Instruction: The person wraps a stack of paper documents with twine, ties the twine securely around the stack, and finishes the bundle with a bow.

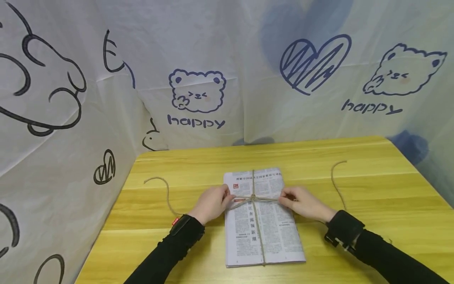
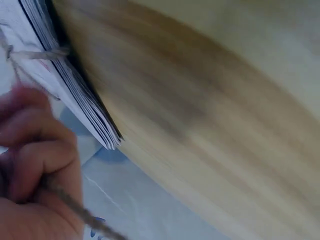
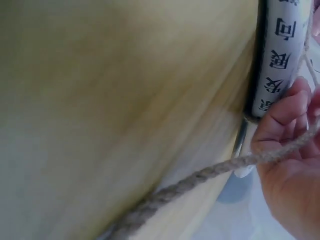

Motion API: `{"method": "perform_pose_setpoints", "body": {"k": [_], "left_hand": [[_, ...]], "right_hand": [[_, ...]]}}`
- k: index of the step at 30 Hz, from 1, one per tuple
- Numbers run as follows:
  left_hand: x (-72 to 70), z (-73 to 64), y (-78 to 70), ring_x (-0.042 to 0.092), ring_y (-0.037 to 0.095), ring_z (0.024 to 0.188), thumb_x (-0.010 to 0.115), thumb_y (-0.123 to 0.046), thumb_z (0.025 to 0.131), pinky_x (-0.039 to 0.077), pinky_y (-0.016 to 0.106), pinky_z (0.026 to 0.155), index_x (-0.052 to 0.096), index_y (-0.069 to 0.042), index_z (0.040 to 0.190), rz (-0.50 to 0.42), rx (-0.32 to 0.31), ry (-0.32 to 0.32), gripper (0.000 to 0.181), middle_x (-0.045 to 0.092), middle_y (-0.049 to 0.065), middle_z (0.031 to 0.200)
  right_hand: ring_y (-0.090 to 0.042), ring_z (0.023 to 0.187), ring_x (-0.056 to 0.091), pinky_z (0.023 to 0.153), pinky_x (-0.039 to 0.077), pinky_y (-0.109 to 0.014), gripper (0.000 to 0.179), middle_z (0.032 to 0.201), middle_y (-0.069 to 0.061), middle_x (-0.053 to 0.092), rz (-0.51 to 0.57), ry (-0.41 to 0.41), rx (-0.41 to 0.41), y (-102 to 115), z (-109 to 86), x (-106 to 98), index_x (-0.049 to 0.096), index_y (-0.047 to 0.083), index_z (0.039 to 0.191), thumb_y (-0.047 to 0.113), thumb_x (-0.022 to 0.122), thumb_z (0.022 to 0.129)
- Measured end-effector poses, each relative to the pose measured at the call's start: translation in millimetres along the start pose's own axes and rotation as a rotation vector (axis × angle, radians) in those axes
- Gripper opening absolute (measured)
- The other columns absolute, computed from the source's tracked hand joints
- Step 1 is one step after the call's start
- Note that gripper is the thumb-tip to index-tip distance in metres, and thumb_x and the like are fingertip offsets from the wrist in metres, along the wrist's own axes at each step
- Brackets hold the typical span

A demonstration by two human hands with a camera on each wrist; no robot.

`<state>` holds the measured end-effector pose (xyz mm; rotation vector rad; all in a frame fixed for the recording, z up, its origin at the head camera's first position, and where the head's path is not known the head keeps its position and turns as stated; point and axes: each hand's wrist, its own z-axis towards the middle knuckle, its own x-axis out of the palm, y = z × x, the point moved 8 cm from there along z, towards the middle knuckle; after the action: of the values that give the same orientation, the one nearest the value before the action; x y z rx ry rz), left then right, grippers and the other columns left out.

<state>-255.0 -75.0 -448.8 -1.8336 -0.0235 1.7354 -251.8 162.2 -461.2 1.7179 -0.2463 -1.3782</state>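
A folded stack of newspapers (image 1: pixel 241 236) lies on the table, bound by twine (image 1: pixel 258 225) that runs lengthwise and crosswise over it. The strands meet in a knot (image 1: pixel 253 197) on the upper half of the stack. My left hand (image 1: pixel 211 202) pinches one twine end at the stack's left edge; in the left wrist view a strand (image 2: pixel 82 212) trails out of its curled fingers. At the right edge my right hand (image 1: pixel 301 202) pinches the other end, and the rope (image 3: pixel 200 175) crosses its palm in the right wrist view.
The yellow wood-grain table (image 1: pixel 383 189) carries loose twine tails on both sides, a left tail (image 1: pixel 167 193) and a right tail (image 1: pixel 335 183). Behind and to the left hangs a white cloth (image 1: pixel 241 98) with drawn bears and hearts.
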Motion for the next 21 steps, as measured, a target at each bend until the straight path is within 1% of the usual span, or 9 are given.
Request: {"method": "perform_pose_setpoints", "body": {"k": [2, 5, 9, 14, 18, 21], "left_hand": [[4.1, -3.8, 0.2, 0.043, 0.008, 0.05, 0.059, -0.028, 0.103, 0.031, 0.022, 0.048, 0.06, -0.012, 0.084, -0.049, -0.02, 0.048, 0.025, 0.052, -0.004, 0.061], [10.8, -10.0, -3.3, 0.042, 0.008, 0.047, 0.056, -0.028, 0.105, 0.03, 0.021, 0.046, 0.062, -0.012, 0.08, -0.116, -0.02, 0.103, 0.03, 0.051, -0.006, 0.058], [17.0, -14.9, -8.0, 0.041, 0.007, 0.049, 0.053, -0.026, 0.106, 0.031, 0.021, 0.047, 0.061, -0.012, 0.078, -0.17, -0.009, 0.125, 0.032, 0.047, -0.006, 0.06], [20.9, -16.6, -7.7, 0.042, 0.007, 0.051, 0.052, -0.025, 0.106, 0.031, 0.02, 0.05, 0.059, -0.013, 0.08, -0.189, -0.014, 0.132, 0.03, 0.046, -0.005, 0.063], [23.2, -16.6, -8.8, 0.042, 0.007, 0.052, 0.053, -0.026, 0.106, 0.031, 0.02, 0.051, 0.063, -0.012, 0.084, -0.175, 0.016, 0.157, 0.028, 0.046, -0.006, 0.062], [25.7, -17.0, -8.9, 0.042, 0.006, 0.053, 0.054, -0.027, 0.105, 0.032, 0.02, 0.052, 0.066, -0.012, 0.085, -0.174, 0.039, 0.177, 0.028, 0.048, -0.006, 0.063]], "right_hand": [[-0.003, 0.064, 0.049, 0.061, 0.041, -0.02, 0.021, 0.072, 0.005, 0.056, 0.003, 0.017, 0.002, -1.6, -2.7, 2.1, 0.064, 0.011, 0.081, 0.02, 0.06, 0.101], [-0.004, 0.063, 0.049, 0.059, 0.041, -0.02, 0.024, 0.072, 0.003, 0.057, 0.007, 0.039, -0.003, -0.9, -6.5, 3.0, 0.064, 0.011, 0.079, 0.021, 0.06, 0.101], [-0.004, 0.064, 0.05, 0.058, 0.041, -0.02, 0.025, 0.076, 0.001, 0.061, 0.004, 0.054, 0.008, 0.0, -10.6, 2.4, 0.064, 0.012, 0.081, 0.026, 0.06, 0.102], [-0.004, 0.064, 0.049, 0.059, 0.039, -0.02, 0.026, 0.076, 0.0, 0.059, 0.006, 0.059, 0.013, 0.2, -12.7, 2.3, 0.063, 0.011, 0.082, 0.027, 0.059, 0.103], [-0.003, 0.064, 0.047, 0.059, 0.038, -0.02, 0.027, 0.072, 0.005, 0.052, 0.0, 0.064, -0.012, 1.6, -13.2, 3.5, 0.059, 0.013, 0.077, 0.023, 0.059, 0.102], [-0.004, 0.067, 0.047, 0.061, 0.038, -0.02, 0.028, 0.074, 0.006, 0.049, -0.004, 0.082, -0.045, 3.0, -13.3, 4.3, 0.057, 0.014, 0.074, 0.02, 0.06, 0.101]]}}
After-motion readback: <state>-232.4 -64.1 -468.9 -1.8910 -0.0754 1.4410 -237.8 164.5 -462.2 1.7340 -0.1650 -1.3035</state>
